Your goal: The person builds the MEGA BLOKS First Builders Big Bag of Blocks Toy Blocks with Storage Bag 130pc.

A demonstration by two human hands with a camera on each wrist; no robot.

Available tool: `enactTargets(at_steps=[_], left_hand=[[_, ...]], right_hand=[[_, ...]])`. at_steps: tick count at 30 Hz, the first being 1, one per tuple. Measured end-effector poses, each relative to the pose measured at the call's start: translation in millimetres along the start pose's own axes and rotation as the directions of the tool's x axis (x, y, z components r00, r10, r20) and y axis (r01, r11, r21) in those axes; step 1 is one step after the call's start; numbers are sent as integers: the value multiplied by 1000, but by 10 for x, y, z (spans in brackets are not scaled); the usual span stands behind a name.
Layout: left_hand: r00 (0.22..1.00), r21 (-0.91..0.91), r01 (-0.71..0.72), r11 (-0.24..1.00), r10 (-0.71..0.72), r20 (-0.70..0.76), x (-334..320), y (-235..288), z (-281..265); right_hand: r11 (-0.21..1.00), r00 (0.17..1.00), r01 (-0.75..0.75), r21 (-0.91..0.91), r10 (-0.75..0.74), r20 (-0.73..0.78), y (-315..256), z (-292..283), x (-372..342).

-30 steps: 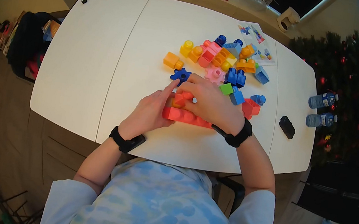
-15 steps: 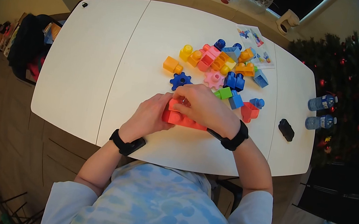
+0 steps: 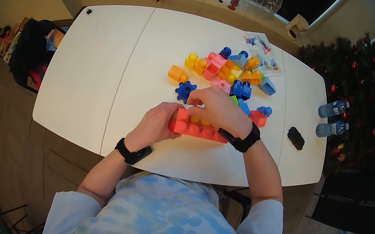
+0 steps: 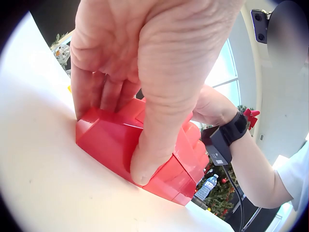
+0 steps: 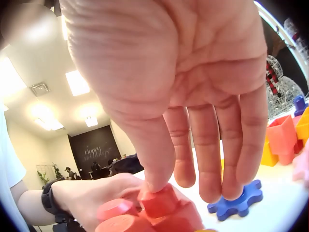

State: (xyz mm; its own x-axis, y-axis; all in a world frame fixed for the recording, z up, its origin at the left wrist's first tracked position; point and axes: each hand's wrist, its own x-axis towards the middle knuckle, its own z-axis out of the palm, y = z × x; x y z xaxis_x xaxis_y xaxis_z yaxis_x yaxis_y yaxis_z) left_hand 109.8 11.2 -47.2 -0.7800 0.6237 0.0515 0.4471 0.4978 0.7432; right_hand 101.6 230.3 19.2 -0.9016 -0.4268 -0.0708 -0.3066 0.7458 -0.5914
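Note:
A long red block (image 3: pixel 204 132) with round studs lies near the table's front edge. On its left end stands a small red block (image 3: pixel 182 114), with yellow pieces (image 3: pixel 195 119) beside it. My left hand (image 3: pixel 154 124) grips the left end, the thumb (image 4: pixel 152 159) on one red side and the fingers on the far side. Above the blocks, my right hand (image 3: pixel 224 111) holds nothing, its fingers (image 5: pixel 210 154) loosely extended. The thumb tip overlaps a red stud (image 5: pixel 158 199) in the right wrist view; whether it touches, I cannot tell.
A blue gear (image 3: pixel 185 91) and an orange block (image 3: pixel 178 73) lie beyond the hands. Several coloured blocks (image 3: pixel 227 68) are piled behind, near a picture sheet (image 3: pixel 272 57). Two bottles (image 3: pixel 334 109) and a black object (image 3: pixel 295 138) are on the right.
My right hand has let go of the small red block and its fingers have lifted away, uncovering the yellow pieces. My left hand keeps its grip on the left end.

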Motion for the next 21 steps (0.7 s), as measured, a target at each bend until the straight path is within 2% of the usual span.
enactTargets(at_steps=[1,3,4,6,7,10,14,16,18,20,21], left_hand=[[1000,2,0,1000,0,-5,4,0,-7],[1000,-3,23,1000,-22,14,4,12,-8],[1000,-3,21,1000,-21,12,2,9,-4],[1000,18,7,1000,-7,6,10,3,5],[1000,21,1,1000,-1,3,13,-2,7],[1000,26,9,1000,-9,-9,11,-9,10],[999,8,31,999,-31,6,13,6,-9],[998,0,48,999,-48,27,12,10,-16],[1000,-9,-10,1000,10,-3,-5,1,-6],[1000,-30,-5,1000,6,4,-19,27,-23],[1000,-50,-2,999,2,13,-17,36,-26]], right_hand=[[1000,1000,5,-3,-5,0,32,-51,37],[997,935,-70,44,81,-344,108,-171,130],[997,935,-69,42,79,-345,208,-205,196],[979,867,-148,-137,62,-495,446,-210,328],[967,888,-189,-174,92,-451,465,-208,359],[950,908,-189,-248,73,-413,612,-67,472],[950,911,-134,-282,7,-412,692,10,478],[980,897,-114,-162,31,-441,659,-25,388],[985,886,-134,-107,71,-458,552,-106,243],[987,874,-155,-52,113,-473,453,-177,102],[964,885,-180,195,245,-395,420,-206,40]])
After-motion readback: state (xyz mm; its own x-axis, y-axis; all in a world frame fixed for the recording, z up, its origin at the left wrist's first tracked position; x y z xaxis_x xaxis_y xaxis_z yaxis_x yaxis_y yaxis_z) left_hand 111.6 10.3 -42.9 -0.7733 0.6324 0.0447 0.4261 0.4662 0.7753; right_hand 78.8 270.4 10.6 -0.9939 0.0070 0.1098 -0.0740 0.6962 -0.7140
